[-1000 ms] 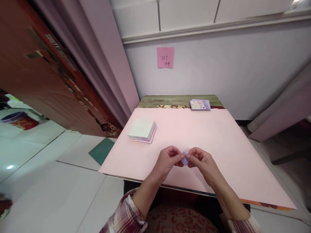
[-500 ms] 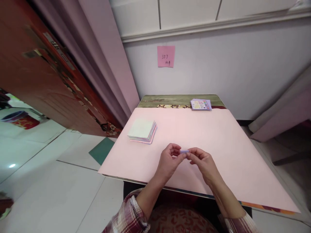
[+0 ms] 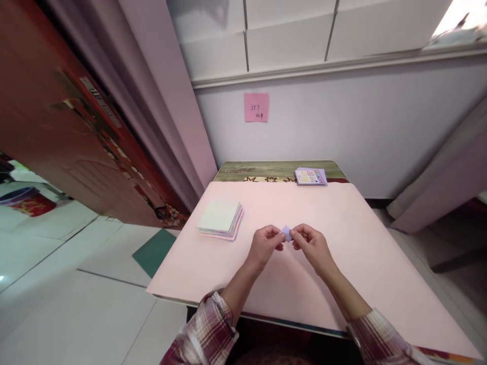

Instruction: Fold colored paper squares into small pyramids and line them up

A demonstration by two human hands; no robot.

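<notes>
A small folded piece of purple paper (image 3: pixel 286 233) is pinched between my two hands, above the pink-covered table. My left hand (image 3: pixel 267 244) grips its left corner between thumb and fingers. On the opposite corner, my right hand (image 3: pixel 310 244) has thumb and forefinger closed. The paper shows a diamond-like outline, with its side corners covered by my fingertips. To the left of my hands lies a stack of square coloured paper (image 3: pixel 219 217), pale green on top.
Pink sheeting (image 3: pixel 304 203) covers most of the table. At its far edge lies a purple printed packet (image 3: pixel 311 176). A pink sticky note (image 3: pixel 256 107) hangs on the wall. Left of the table are a green sheet (image 3: pixel 154 252) on the floor and a red door (image 3: pixel 76 126).
The purple paper has turned from a thin edge-on strip to a diamond face toward me. My thumbs now sit on its side corners. The camera view has tilted up slightly.
</notes>
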